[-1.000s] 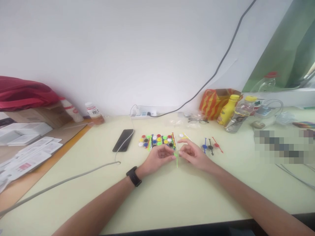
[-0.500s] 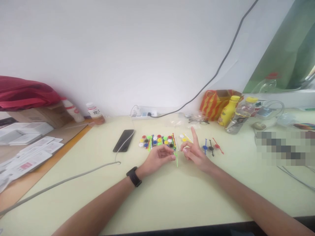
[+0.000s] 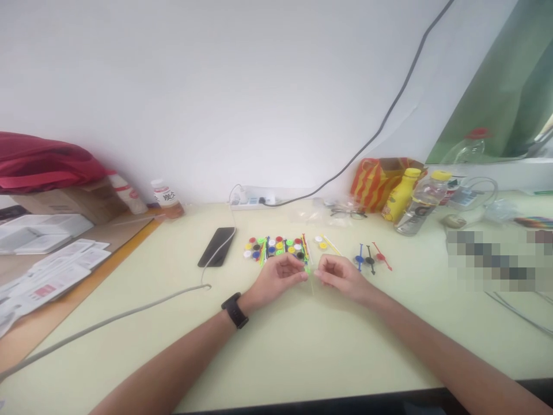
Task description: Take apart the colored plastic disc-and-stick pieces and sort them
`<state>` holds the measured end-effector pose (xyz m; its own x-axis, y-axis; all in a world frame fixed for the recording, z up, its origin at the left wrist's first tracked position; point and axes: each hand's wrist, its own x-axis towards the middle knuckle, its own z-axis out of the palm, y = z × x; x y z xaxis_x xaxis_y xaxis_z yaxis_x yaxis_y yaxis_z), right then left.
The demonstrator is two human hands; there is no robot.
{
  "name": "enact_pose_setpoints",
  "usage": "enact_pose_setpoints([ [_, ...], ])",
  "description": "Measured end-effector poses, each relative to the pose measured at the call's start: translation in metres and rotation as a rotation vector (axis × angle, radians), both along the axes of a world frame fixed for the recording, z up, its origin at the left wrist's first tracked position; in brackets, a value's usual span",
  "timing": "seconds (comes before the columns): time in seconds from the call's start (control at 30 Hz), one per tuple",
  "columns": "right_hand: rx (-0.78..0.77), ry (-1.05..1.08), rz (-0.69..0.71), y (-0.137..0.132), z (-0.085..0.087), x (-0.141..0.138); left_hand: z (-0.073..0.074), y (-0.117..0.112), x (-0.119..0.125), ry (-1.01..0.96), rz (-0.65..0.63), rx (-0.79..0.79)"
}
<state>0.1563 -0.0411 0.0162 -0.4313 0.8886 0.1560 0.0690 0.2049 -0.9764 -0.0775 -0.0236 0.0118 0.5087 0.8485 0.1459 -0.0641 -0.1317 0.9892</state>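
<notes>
My left hand [image 3: 276,278], with a black watch on the wrist, pinches a small green button piece [image 3: 307,269] at the middle of the pale table [image 3: 276,351]. My right hand [image 3: 341,275] is curled right beside it, fingertips pinched against the same green piece. Just behind my hands lies a cluster of coloured buttons and thin sticks [image 3: 276,246]. To the right of my right hand lie a blue, a black and a red button-on-stick piece [image 3: 370,257].
A black phone [image 3: 216,246] on a white cable lies to the left. A power strip [image 3: 250,199] sits at the wall. Bottles [image 3: 412,199] and an orange bag [image 3: 375,180] stand back right. Papers and trays [image 3: 43,259] cover the left side.
My right hand had lifted with its index finger stretched up; now it is curled again and pinched against the green piece. My left hand has stayed put.
</notes>
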Motion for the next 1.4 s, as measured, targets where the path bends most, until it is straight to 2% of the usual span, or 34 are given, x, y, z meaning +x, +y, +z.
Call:
enact_pose_setpoints([
  [0.2, -0.036, 0.034, 0.009, -0.002, 0.001, -0.003, 0.001, -0.001, 0.000, 0.041, -0.013, 0.020],
  [0.43, -0.094, 0.063, 0.084, -0.004, 0.004, -0.006, 0.006, -0.003, 0.000, 0.058, -0.059, 0.022],
  [0.63, 0.001, -0.066, 0.044, -0.004, 0.001, -0.006, 0.007, -0.004, 0.001, 0.047, -0.075, 0.002],
  [0.83, 0.163, -0.263, -0.038, -0.005, -0.002, -0.005, 0.006, -0.005, 0.002, 0.040, -0.080, -0.001],
  [0.97, 0.242, -0.361, -0.057, -0.005, 0.002, 0.000, 0.008, -0.006, 0.003, 0.106, -0.093, 0.046],
  [1.13, 0.384, -0.768, -0.199, -0.002, 0.009, 0.012, 0.006, -0.005, 0.005, 0.182, -0.010, 0.083],
  [1.27, 0.364, -1.041, -0.305, 0.003, 0.013, 0.024, 0.003, -0.003, 0.005, 0.188, -0.005, 0.070],
  [1.4, 0.324, -1.193, -0.415, 0.010, 0.014, 0.038, 0.002, -0.003, 0.004, 0.209, -0.032, 0.093],
])
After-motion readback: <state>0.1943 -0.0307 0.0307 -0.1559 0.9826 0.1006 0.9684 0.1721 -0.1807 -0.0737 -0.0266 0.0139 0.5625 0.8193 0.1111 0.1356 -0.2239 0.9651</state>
